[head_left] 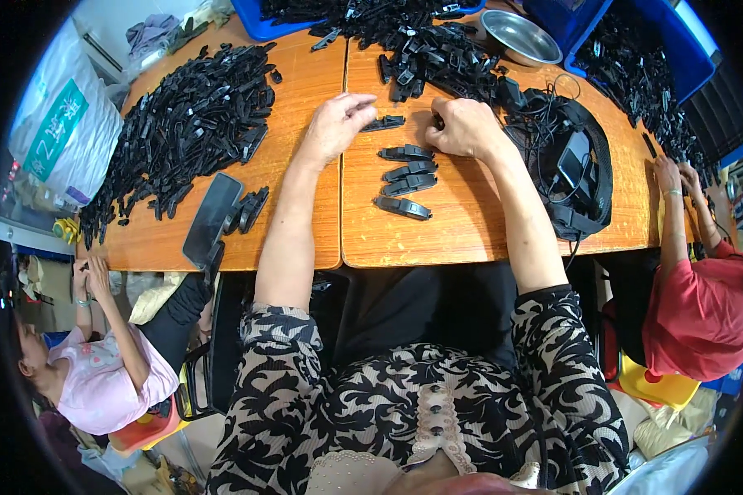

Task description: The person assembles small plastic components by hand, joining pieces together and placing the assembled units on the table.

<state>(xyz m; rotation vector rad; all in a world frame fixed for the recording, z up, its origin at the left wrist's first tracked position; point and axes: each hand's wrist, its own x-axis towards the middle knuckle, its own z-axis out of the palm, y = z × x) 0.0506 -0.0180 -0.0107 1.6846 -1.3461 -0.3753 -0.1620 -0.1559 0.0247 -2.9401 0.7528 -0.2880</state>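
My left hand (335,125) is over the table with its thumb and fingers apart, holding nothing. Its fingertips are close to a small black plastic piece (384,123) that lies flat on the wood. To the right, my right hand (469,129) is curled, and a dark bit of a black plastic piece (438,122) shows between its fingers; most of it is hidden. Below the hands, several similar pieces lie in a loose column, among them a top one (408,153) and a lowest one (403,207) set slightly apart.
Black pieces form a large heap (206,111) at left and another heap (437,58) ahead, near a metal bowl (522,37). A black strap with cables (590,157) lies right. A phone-like slab (213,219) rests at the left edge. Co-workers sit at both sides.
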